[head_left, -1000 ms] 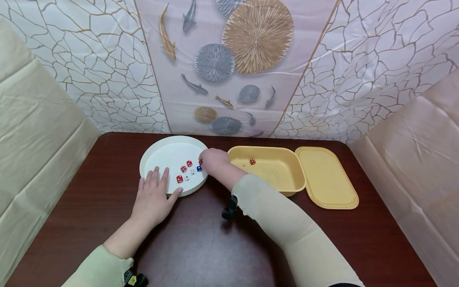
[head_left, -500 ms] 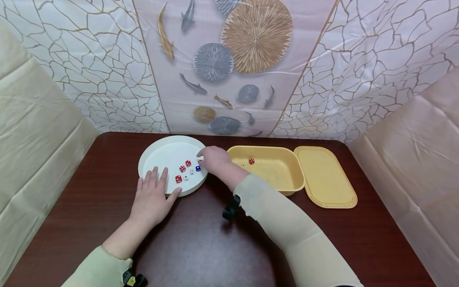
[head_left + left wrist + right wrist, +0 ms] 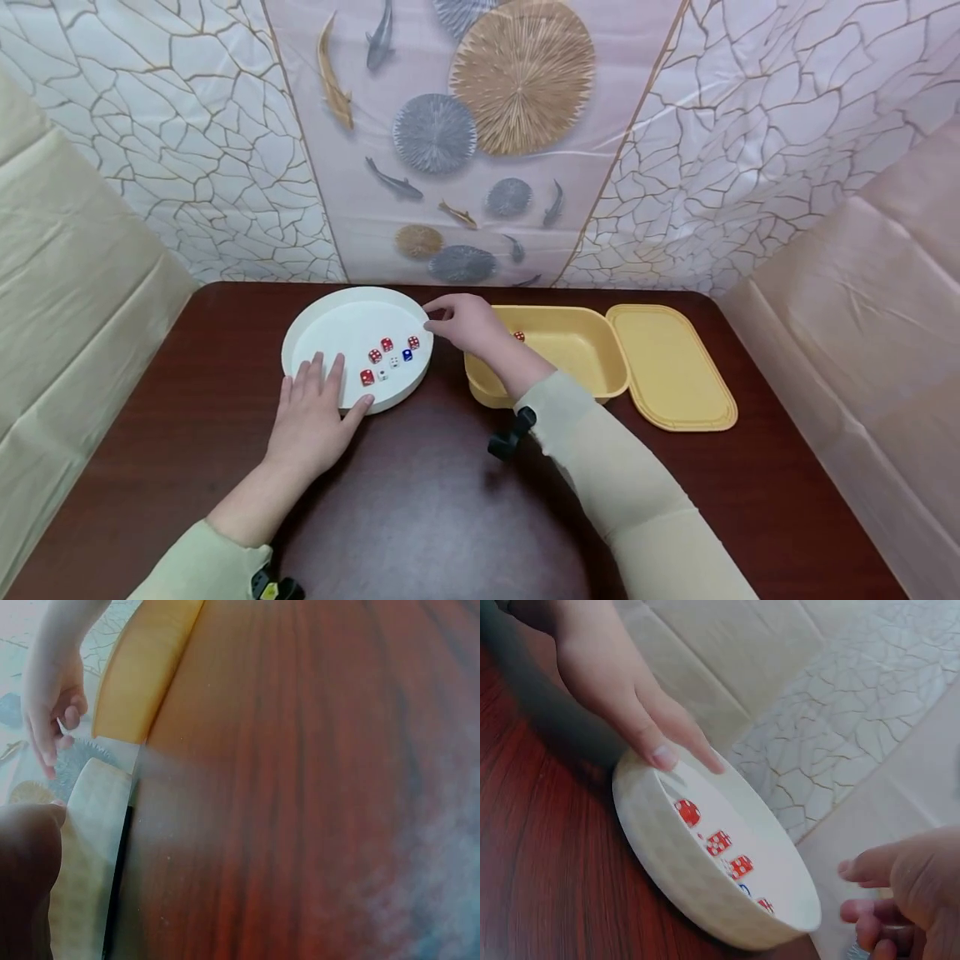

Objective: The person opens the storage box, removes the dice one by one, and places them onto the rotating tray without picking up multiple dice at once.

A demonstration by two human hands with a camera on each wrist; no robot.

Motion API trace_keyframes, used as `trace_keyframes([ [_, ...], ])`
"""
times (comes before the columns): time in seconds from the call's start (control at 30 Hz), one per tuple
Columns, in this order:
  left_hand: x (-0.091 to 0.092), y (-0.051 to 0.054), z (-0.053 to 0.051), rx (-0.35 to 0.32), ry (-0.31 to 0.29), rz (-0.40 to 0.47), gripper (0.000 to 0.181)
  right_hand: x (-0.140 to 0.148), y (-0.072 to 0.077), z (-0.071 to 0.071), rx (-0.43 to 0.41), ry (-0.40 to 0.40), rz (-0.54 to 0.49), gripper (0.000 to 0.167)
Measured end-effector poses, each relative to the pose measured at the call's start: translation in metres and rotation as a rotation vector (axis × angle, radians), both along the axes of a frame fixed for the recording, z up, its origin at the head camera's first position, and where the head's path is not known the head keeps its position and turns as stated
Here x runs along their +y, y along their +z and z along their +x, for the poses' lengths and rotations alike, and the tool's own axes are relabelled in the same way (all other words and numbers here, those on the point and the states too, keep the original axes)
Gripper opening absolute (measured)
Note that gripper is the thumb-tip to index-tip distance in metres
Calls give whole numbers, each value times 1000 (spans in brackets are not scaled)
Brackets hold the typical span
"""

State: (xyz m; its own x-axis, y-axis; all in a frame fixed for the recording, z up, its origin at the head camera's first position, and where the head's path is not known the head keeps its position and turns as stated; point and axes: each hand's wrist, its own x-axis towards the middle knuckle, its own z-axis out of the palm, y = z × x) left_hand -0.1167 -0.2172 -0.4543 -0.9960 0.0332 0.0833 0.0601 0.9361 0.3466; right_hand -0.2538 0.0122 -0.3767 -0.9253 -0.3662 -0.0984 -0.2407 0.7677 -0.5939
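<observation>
A round white tray (image 3: 352, 317) holds several red dice (image 3: 386, 343), white dice (image 3: 394, 362) and a blue die (image 3: 407, 355). My left hand (image 3: 311, 421) rests over its near-left rim with straight, spread fingers. At the tray's right rim is my right hand (image 3: 468, 323), its thumb and forefinger apart. In the right wrist view, nothing shows between the loosely bent fingers of my right hand (image 3: 907, 892). A yellow box (image 3: 585, 333) stands just right of the tray, partly under my right forearm. Inside it, a red die (image 3: 519, 336) is half hidden by the hand.
A yellow lid (image 3: 675, 367) lies flat against the box's right side. The dark wooden table (image 3: 420, 500) carries everything. A patterned cloth (image 3: 517, 208) hangs behind its far edge, with beige cloth (image 3: 862, 333) on both sides.
My right hand has drawn back to the right from the dice, uncovering a red die near the tray's right side. My left hand has stayed on the tray. The head view has shifted slightly.
</observation>
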Motion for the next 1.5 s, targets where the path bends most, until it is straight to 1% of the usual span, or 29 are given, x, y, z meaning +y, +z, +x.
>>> trace_keyframes([
  [0.23, 0, 1, 3, 9, -1, 7, 82, 37, -1, 2, 65, -73, -67, 33],
  [0.3, 0, 1, 3, 14, -1, 9, 82, 50, -2, 2, 74, -84, -69, 33],
  [0.4, 0, 1, 2, 14, -2, 6, 82, 73, -5, 3, 94, -97, -44, 33],
  [0.53, -1, -1, 1, 4, -1, 1, 83, 101, -12, 3, 73, -128, -16, 36],
  [0.67, -3, -2, 2, -1, 0, -1, 84, 120, -19, 1, 50, -155, 4, 38],
  [0.87, -2, 0, 1, 0, -3, -2, 83, 130, -22, 0, 65, -146, 32, 39],
  [0.97, -2, 1, 0, -5, -6, -7, 83, 133, -25, 0, 78, -116, 86, 38],
  [1.1, -1, 2, 0, -8, -6, -12, 83, 134, -30, -3, 92, -68, 193, 35],
  [1.23, -1, 1, 0, -8, -5, -14, 83, 133, -34, -6, 96, -50, 288, 34],
  [1.37, -1, 2, 0, -11, -4, -8, 83, 131, -35, -10, 104, -26, 346, 34],
  [1.5, 0, 3, 0, -11, -4, -7, 82, 129, -34, -13, 96, 4, 384, 35],
])
